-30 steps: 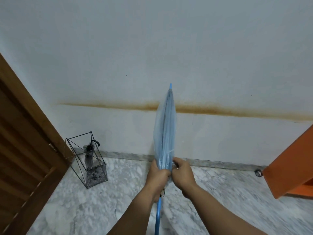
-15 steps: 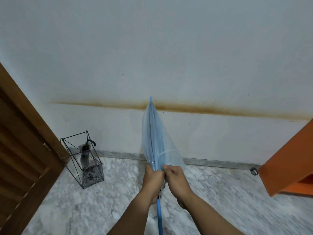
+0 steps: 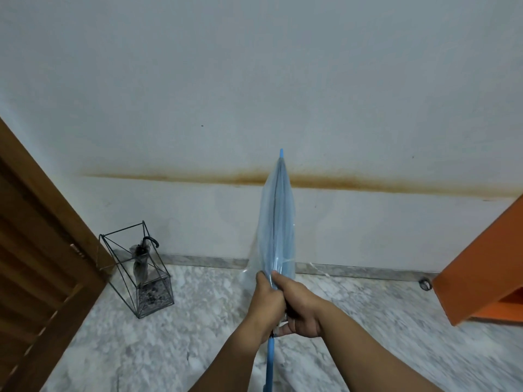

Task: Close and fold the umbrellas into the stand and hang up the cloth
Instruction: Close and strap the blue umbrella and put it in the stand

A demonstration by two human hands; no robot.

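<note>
Both hands, left hand (image 3: 264, 302) and right hand (image 3: 300, 309), grip the blue umbrella (image 3: 278, 222) at its canopy base, tip upward; the wire stand (image 3: 135, 267) sits far-left, nearer the left hand.

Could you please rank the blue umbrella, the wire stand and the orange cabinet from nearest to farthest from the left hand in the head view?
From the left hand:
1. Blue umbrella, gripped in it, centre.
2. Wire stand, on the floor to the left by the wall.
3. Orange cabinet, far right edge.
</note>
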